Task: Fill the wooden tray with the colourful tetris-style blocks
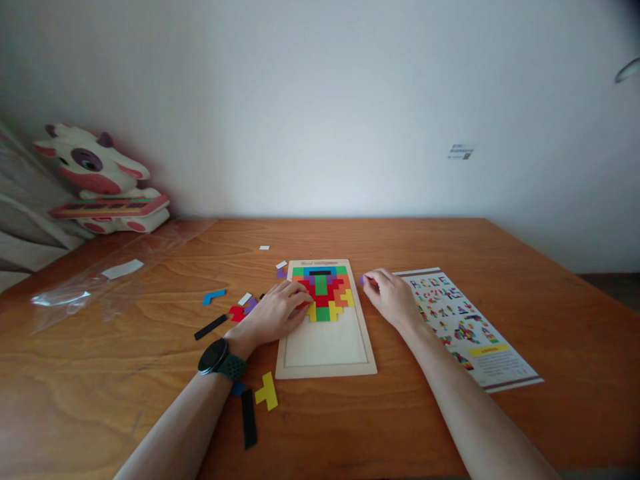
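Left of the pale wooden puzzle tray (325, 357), a blue L-shaped piece (214, 295) and a black bar piece (211, 327) lie loose on the table. The left hand (274, 312) rests flat, fingers spread, on the tray's coloured tiles (324, 290), gripping nothing. Just right of the tray, the right hand (390, 297) pinches a small purple piece (362, 280), beside a printed pattern sheet (470, 330).

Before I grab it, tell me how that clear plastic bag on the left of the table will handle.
The clear plastic bag lies flat and wrinkled, so it is probably floppy and will sag when lifted. It looks thin and likely very light, apt to slide on the smooth table if pushed. Its glossy film may feel slippery.
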The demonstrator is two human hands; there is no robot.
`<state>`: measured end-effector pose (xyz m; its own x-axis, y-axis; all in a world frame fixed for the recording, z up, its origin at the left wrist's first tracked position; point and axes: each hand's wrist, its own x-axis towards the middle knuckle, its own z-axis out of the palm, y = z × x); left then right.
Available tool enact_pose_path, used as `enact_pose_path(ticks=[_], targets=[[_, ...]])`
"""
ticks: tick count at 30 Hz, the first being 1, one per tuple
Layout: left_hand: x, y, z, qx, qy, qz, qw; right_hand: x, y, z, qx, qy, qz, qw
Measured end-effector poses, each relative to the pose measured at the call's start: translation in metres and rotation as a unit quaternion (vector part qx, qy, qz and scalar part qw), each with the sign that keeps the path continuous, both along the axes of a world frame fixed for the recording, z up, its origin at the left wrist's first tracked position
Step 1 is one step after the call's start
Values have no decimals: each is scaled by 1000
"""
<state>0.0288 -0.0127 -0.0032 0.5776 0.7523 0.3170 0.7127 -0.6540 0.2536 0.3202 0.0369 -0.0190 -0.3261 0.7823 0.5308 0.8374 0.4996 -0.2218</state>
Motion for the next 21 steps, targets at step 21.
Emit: enact_pose_path(ticks=[21], targets=[[-1, 1, -2, -2, 13, -2, 1000, -2, -31, 18, -176, 24, 239, 955]])
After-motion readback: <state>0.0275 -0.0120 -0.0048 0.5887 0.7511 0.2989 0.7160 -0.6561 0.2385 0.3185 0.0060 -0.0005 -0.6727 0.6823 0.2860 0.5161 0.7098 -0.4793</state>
